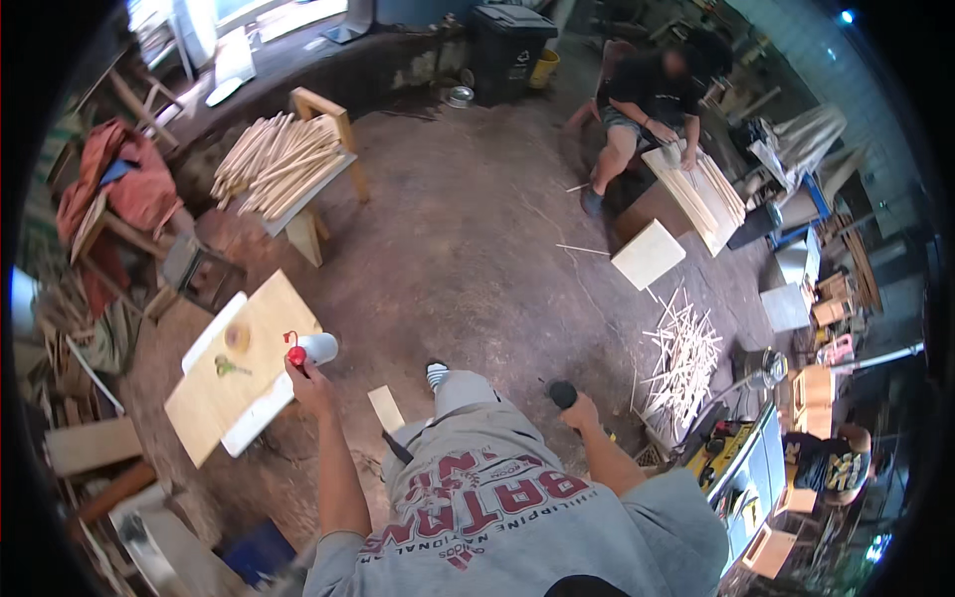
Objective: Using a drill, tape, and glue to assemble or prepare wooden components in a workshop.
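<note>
Head view: left hand (312,388) up at the right corner of the plywood board (199,408), fingers curled nearly closed around a red top (296,355), with a white bottle (318,347) right beside it; whether the two are one piece, can't tell. Green scissors (232,367) lie on that board, between its middle and its left corner. Over to the right hand (582,413): wrapped around a dark drill-like tool (563,395), held above the floor (517,289), slim tip pointing out ahead; finger on the trigger, can't tell. Good handling here, I'd judge, means a firm grip, that tip angled clear of the leg (463,390), and a gentle squeeze on the left.
</note>
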Demonstrator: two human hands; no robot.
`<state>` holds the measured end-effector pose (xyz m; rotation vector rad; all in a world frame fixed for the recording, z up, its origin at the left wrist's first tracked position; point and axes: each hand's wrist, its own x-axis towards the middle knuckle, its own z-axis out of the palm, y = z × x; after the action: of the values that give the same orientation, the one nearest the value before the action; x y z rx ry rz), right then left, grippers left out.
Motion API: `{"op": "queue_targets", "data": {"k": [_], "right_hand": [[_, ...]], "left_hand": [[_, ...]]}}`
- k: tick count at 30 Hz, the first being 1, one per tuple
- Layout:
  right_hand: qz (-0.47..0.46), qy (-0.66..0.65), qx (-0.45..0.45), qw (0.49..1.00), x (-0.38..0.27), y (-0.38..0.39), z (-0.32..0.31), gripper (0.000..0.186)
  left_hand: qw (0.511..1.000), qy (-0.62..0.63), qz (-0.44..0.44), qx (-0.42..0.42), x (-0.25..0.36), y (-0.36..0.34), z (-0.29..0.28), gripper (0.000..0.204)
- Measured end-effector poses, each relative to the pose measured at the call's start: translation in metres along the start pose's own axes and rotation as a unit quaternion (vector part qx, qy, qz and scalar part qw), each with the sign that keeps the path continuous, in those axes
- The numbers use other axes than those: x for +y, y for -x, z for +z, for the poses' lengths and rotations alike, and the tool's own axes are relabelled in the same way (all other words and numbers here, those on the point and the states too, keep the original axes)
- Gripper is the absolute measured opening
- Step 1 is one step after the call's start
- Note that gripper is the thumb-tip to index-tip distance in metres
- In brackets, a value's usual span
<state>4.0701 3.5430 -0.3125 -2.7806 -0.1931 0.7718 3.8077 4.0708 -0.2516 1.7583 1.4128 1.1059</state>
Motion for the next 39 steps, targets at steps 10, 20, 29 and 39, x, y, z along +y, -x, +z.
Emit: {"op": "queue_targets", "data": {"k": [10, 20, 29, 39], "right_hand": [[0.036, 0.018, -0.04, 0.998, -0.264, -0.237, -0.045, 0.043], [0.002, 0.043, -0.094, 0.995, -0.521, -0.37, -0.059, 0.037], [-0.174, 0.047, -0.139, 0.974, -0.565, -0.424, -0.077, 0.044], [-0.098, -0.058, -0.092, 0.989, -0.61, -0.439, -0.073, 0.048]], "left_hand": [[0.994, -0.074, -0.049, -0.057, -0.059, -0.323, 0.232, 0.046], [0.995, -0.099, 0.027, 0.01, -0.192, -0.535, 0.358, 0.036], [0.987, -0.067, -0.144, 0.007, -0.133, -0.579, 0.455, 0.044], [0.979, -0.163, -0.111, 0.059, -0.196, -0.636, 0.522, 0.04]]}}
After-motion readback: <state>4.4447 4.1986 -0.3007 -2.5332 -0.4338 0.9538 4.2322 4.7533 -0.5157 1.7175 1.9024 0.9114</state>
